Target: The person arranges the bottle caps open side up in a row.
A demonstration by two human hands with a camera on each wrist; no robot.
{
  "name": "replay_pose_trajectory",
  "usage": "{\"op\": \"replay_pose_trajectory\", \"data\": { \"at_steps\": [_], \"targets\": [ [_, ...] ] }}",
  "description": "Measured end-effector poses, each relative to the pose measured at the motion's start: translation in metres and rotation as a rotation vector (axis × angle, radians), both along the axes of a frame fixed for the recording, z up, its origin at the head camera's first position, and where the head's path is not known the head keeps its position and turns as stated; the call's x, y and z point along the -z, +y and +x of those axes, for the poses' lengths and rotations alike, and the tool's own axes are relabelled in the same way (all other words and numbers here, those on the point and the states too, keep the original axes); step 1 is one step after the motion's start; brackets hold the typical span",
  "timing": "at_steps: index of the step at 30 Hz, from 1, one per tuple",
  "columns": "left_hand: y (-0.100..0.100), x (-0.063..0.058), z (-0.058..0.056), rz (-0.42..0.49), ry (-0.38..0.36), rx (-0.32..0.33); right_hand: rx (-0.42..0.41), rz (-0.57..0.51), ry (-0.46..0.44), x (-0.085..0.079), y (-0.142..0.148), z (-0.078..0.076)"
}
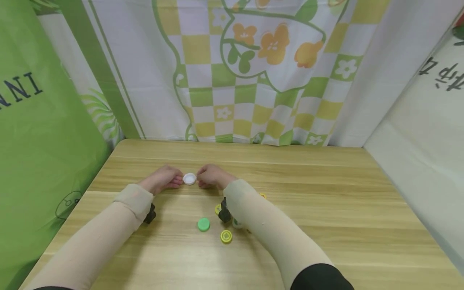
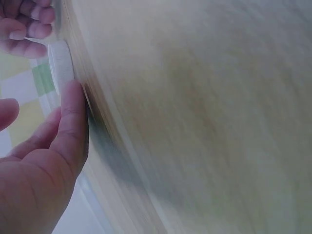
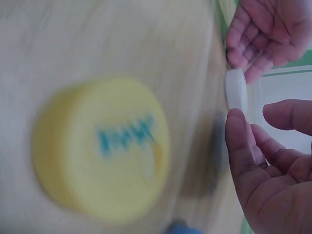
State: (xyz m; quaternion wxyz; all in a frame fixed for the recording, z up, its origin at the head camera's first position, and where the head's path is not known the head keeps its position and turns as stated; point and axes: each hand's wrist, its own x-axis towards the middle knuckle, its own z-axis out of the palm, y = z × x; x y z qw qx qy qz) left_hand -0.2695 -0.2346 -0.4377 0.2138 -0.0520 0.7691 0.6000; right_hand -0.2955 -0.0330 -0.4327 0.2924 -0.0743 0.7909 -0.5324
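A white bottle cap (image 1: 189, 179) lies on the wooden table with its hollow side up, between the two hands. On its left side, the left hand (image 1: 167, 178) touches the rim with its fingertips. From the right, the right hand (image 1: 213, 176) reaches the opposite rim. In the left wrist view, the left index finger (image 2: 73, 112) is extended against the cap (image 2: 61, 66), with the thumb held apart. In the right wrist view, the right index fingertip (image 3: 235, 117) meets the cap (image 3: 236, 90) from below, its thumb also apart. Neither hand pinches it.
Nearer the body lie a green cap (image 1: 204, 224), a yellow cap (image 1: 226, 237) and a pale green cap (image 1: 237, 224). Other yellow caps (image 1: 218, 209) are partly covered by the right wrist camera (image 1: 224, 212) and forearm. Patterned curtains (image 1: 250, 100) hang behind the table (image 1: 326, 193).
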Motion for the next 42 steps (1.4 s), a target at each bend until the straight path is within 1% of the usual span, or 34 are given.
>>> {"op": "replay_pose_trajectory", "data": {
  "at_steps": [4,8,12,19,23,27,31,34,39,42],
  "targets": [
    [0.002,-0.003,0.004,-0.043,0.037,-0.014,-0.018,0.028,0.033,-0.008,0.011,-0.001],
    [0.010,-0.007,0.006,-0.094,0.082,-0.018,-0.048,0.056,0.056,-0.017,0.024,0.000],
    [0.023,-0.008,0.006,-0.105,0.107,0.009,-0.079,0.079,0.075,-0.024,0.033,0.000],
    [0.043,-0.008,0.011,-0.088,0.117,0.090,-0.152,0.124,0.096,-0.023,0.049,-0.001],
    [0.054,-0.010,0.013,-0.052,0.116,0.131,-0.159,0.144,0.096,-0.026,0.061,-0.001],
    [0.064,-0.010,0.014,-0.008,0.088,0.159,-0.192,0.189,0.102,-0.030,0.074,-0.001],
    [0.073,-0.005,0.016,0.053,0.064,0.194,-0.225,0.236,0.094,-0.031,0.084,-0.001],
    [0.080,-0.002,0.017,0.083,0.050,0.211,-0.229,0.258,0.083,-0.030,0.089,0.001],
    [0.092,0.001,0.018,0.085,0.029,0.230,-0.240,0.320,0.087,-0.027,0.094,0.003],
    [0.101,0.002,0.017,0.082,0.011,0.226,-0.240,0.354,0.094,-0.026,0.098,0.004]
  ]
}}
